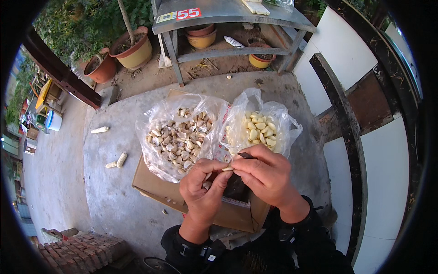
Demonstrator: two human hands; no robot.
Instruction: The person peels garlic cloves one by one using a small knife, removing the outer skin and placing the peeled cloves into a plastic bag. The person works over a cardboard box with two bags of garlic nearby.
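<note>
Between the fingertips of both hands is a garlic clove (227,168). My left hand (202,191) pinches one end of it, and more cloves show partly under its curled fingers. The other end is held by my right hand (265,171), which also has a small dark blade (245,155) lying along its index finger. Unpeeled garlic cloves (178,142) fill a clear plastic bag (147,132) beyond my left hand. Just past my right hand, a second plastic bag (289,132) contains peeled cloves (260,128). Both bags rest on a cardboard box (154,186).
Corn cobs (121,160) lie on the concrete floor (106,191) to the left. Ahead stands a metal table (219,15) with flower pots (202,38) beneath it. White panels (386,178) border the right side. Stacked bricks (82,251) sit at the lower left.
</note>
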